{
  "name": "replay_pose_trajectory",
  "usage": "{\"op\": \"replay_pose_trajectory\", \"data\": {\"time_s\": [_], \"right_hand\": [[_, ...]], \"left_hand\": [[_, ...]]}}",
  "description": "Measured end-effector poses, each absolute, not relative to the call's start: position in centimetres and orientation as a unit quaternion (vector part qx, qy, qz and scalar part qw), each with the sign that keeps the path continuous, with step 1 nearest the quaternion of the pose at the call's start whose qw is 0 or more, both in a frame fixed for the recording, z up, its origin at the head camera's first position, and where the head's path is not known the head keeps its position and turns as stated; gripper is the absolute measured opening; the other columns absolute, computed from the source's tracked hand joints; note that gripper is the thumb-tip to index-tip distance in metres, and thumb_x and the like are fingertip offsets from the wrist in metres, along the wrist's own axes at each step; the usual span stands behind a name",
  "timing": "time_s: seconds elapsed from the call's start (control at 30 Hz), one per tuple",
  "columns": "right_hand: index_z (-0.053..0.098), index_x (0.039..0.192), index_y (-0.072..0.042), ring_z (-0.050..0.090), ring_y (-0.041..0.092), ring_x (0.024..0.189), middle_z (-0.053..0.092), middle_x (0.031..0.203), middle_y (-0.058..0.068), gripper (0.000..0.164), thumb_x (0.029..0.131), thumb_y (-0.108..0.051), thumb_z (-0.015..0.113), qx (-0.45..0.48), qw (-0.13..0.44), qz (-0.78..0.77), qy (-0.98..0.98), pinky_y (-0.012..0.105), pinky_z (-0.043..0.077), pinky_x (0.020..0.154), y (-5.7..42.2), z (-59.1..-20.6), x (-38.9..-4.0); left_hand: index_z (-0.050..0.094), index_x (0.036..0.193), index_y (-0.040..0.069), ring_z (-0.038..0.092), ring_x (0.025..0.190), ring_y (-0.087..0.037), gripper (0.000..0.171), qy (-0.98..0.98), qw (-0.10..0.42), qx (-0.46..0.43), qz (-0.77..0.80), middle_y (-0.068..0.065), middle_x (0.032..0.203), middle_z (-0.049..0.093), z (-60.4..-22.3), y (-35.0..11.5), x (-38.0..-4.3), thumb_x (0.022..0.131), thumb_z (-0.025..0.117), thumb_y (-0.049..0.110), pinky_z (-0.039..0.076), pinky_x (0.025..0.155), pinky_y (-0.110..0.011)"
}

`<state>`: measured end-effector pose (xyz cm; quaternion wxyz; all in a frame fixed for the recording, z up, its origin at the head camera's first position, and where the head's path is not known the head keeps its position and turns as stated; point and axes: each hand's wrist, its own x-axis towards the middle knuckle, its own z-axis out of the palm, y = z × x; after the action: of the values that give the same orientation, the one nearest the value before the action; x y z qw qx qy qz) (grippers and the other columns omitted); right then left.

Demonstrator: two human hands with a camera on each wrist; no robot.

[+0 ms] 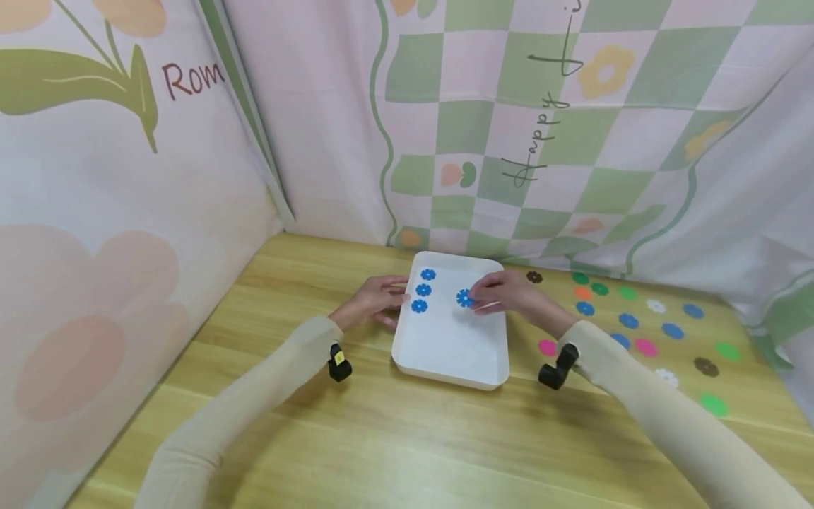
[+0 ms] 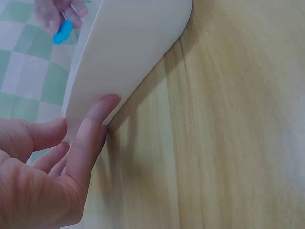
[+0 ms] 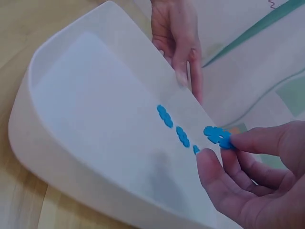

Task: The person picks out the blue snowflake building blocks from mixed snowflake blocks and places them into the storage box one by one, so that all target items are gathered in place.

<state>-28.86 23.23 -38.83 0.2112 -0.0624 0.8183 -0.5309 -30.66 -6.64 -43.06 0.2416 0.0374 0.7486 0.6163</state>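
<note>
A white tray (image 1: 451,353) lies on the table, with three blue snowflake discs (image 1: 423,290) in a column along its left side. My left hand (image 1: 375,300) is at the tray's left edge; in the left wrist view its fairly straight fingers (image 2: 102,109) touch the rim and outer wall. Above the tray's right half, my right hand (image 1: 505,291) pinches another blue snowflake disc (image 3: 217,136) between thumb and fingertips. The right wrist view shows this disc held tilted, off the tray floor. Part of it is hidden behind the fingertips.
Loose discs in blue, green, pink (image 1: 646,347), white (image 1: 656,306), orange and brown (image 1: 706,366) lie scattered on the wooden table (image 1: 381,438) at the right. Some are partly behind the right forearm. Printed curtains (image 1: 470,127) stand behind and at the left.
</note>
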Motion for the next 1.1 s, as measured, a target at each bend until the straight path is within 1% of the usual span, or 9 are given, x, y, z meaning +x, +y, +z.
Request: {"op": "replay_pose_trajectory", "data": {"time_s": [0.13,0.3,0.47,0.6,0.77,0.97,1.1], "right_hand": [[0.061,0.126,0.016,0.077,0.020,0.096,0.074,0.117,0.025,0.029,0.107,-0.006,0.057,-0.049,0.234,-0.527,0.815,0.043,0.064,0.097,21.8,-38.6,-29.2],[0.063,0.124,0.017,0.077,0.015,0.086,0.078,0.107,0.020,0.028,0.104,-0.003,0.062,-0.050,0.261,-0.536,0.802,0.035,0.067,0.088,20.3,-39.1,-29.7],[0.067,0.118,0.016,0.078,0.015,0.078,0.079,0.096,0.017,0.025,0.101,-0.003,0.066,-0.049,0.274,-0.521,0.807,0.033,0.068,0.081,18.4,-40.0,-29.8],[0.071,0.113,0.014,0.078,0.017,0.075,0.080,0.092,0.018,0.022,0.099,-0.003,0.069,-0.040,0.278,-0.509,0.814,0.033,0.068,0.077,16.9,-40.6,-29.7],[0.074,0.109,0.011,0.078,0.020,0.072,0.079,0.090,0.020,0.018,0.097,-0.003,0.071,-0.025,0.277,-0.491,0.826,0.033,0.068,0.074,15.7,-41.4,-29.4],[0.072,0.101,0.008,0.076,0.018,0.066,0.078,0.083,0.017,0.013,0.096,-0.004,0.075,-0.010,0.262,-0.471,0.843,0.030,0.068,0.067,14.5,-42.0,-29.4],[0.071,0.098,0.007,0.075,0.018,0.065,0.078,0.082,0.016,0.011,0.096,-0.004,0.074,-0.021,0.260,-0.464,0.847,0.030,0.067,0.066,14.0,-42.4,-29.5]], "left_hand": [[0.046,0.158,0.012,0.068,0.123,-0.036,0.057,0.750,0.243,0.040,0.614,-0.019,0.154,0.055,-43.0,-6.6,-30.6,0.104,0.066,0.012,0.068,0.072,-0.035],[0.047,0.158,0.012,0.067,0.125,-0.037,0.057,0.749,0.245,0.041,0.614,-0.019,0.155,0.054,-42.9,-6.4,-30.6,0.104,0.066,0.012,0.068,0.075,-0.036],[0.047,0.157,0.011,0.067,0.125,-0.037,0.057,0.752,0.244,0.040,0.611,-0.019,0.154,0.054,-42.8,-6.4,-30.6,0.104,0.066,0.012,0.068,0.073,-0.035],[0.047,0.157,0.011,0.067,0.125,-0.037,0.056,0.755,0.245,0.040,0.608,-0.020,0.154,0.054,-42.7,-6.5,-30.6,0.105,0.066,0.013,0.068,0.072,-0.035],[0.047,0.157,0.012,0.067,0.125,-0.038,0.056,0.756,0.247,0.040,0.605,-0.020,0.156,0.053,-42.7,-6.4,-30.4,0.105,0.065,0.013,0.068,0.074,-0.037],[0.048,0.157,0.012,0.067,0.124,-0.038,0.055,0.761,0.241,0.037,0.601,-0.020,0.156,0.052,-42.8,-6.4,-30.5,0.105,0.065,0.012,0.068,0.072,-0.036],[0.049,0.156,0.012,0.067,0.124,-0.037,0.054,0.764,0.238,0.039,0.598,-0.020,0.155,0.053,-42.9,-6.4,-30.5,0.105,0.064,0.011,0.068,0.069,-0.035]]}}
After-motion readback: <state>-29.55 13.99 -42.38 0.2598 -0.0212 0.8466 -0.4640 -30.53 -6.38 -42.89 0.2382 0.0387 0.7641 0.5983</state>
